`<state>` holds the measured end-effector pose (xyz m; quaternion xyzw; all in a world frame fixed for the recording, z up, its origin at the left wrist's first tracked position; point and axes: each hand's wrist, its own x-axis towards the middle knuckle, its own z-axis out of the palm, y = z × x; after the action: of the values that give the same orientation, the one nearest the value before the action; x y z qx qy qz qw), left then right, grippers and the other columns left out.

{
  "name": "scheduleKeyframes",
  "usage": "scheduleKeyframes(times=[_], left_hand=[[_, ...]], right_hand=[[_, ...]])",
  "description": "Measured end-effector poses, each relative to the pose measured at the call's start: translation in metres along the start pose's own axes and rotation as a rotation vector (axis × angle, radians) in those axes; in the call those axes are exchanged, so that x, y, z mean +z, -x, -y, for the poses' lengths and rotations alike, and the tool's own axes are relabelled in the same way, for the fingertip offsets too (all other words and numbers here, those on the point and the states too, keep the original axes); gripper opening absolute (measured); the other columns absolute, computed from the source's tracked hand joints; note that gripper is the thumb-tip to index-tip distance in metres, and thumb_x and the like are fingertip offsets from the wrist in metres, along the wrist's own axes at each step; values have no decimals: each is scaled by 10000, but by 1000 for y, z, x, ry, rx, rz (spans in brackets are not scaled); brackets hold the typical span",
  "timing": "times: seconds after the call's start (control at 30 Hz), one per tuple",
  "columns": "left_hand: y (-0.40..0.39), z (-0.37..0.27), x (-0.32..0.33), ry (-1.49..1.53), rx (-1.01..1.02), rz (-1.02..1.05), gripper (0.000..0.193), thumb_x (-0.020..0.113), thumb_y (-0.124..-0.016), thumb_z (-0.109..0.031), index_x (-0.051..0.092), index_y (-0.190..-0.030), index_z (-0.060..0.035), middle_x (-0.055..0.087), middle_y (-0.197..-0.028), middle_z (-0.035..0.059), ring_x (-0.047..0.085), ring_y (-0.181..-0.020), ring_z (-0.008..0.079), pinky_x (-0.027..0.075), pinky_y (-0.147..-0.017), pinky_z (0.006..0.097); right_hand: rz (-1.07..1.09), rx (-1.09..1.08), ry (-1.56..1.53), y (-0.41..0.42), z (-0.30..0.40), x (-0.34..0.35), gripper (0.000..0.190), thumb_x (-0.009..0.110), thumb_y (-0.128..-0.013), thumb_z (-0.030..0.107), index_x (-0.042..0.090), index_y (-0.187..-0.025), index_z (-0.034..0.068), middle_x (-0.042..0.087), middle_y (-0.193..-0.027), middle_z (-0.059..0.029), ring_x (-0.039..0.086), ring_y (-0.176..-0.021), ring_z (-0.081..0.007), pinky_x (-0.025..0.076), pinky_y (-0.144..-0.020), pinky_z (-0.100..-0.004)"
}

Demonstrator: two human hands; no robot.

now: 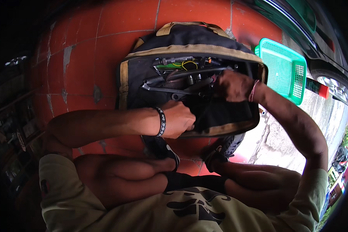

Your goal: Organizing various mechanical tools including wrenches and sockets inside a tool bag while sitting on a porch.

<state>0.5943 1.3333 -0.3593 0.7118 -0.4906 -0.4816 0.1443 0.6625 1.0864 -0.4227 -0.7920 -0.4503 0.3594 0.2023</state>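
A black fabric tool bag with tan trim [123, 84] lies unzipped on the floor in front of me. My left hand [178, 119] is closed at its near edge, apparently gripping the bag's rim. Inside, at the right, my right hand [233, 86] is curled and blurred among the tools; whether it holds one is hidden. Beside it are long metal wrenches [174, 90], a few sockets [190, 79] and a ratchet-like metal tool [177, 60]. A yellow cord loop [188, 64] lies over a green item [168, 66] towards the back of the bag.
A green plastic basket [278, 69] stands right of the bag. Past it lie a dark cylinder with a red end [317, 88] and a parked car's wheel [333, 84]. Red floor tiles [75, 66] extend left. My shoes [220, 150] are close to the bag's near edge.
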Motion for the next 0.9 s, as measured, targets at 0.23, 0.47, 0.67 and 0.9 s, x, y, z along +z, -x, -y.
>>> scheduleKeyframes(times=[0.23, 0.47, 0.67, 0.9], left_hand=[[7, 2, -1, 80, -54, -168, 444, 567, -648, -48, 710, -1059, -131, 660, -817, 153, 654, -805, 330, 532, -750, 430], [52, 17, -24, 290, -126, 126, 373, 597, -661, -124, 710, -1005, -35, 671, -843, 218, 656, -827, 346, 519, -780, 389], [72, -5, -1, 345, -172, 56, 401, 609, -648, -117, 697, -1030, -31, 669, -819, 200, 649, -815, 340, 513, -787, 401], [78, -20, 8, 262, -152, -155, 353, 596, -630, -99, 705, -953, -6, 661, -804, 190, 637, -828, 351, 501, -801, 423]], right_hand=[[-183, -77, -74, 11, 18, -31, 165, 626, -688, 146, 623, -827, 58, 623, -832, -168, 570, -795, -354, 471, -789, -423], [136, -206, -46, -36, 75, 34, 241, 538, -736, 88, 667, -910, -19, 658, -912, -205, 635, -910, -347, 510, -837, -394], [335, 123, 187, -76, 108, 98, 361, 444, -877, 181, 625, -1158, 45, 620, -1177, -186, 620, -1067, -321, 486, -920, -405], [245, 333, 95, -75, 114, 103, 343, 414, -895, 214, 632, -1105, 52, 586, -1219, -169, 584, -1116, -329, 460, -954, -421]])
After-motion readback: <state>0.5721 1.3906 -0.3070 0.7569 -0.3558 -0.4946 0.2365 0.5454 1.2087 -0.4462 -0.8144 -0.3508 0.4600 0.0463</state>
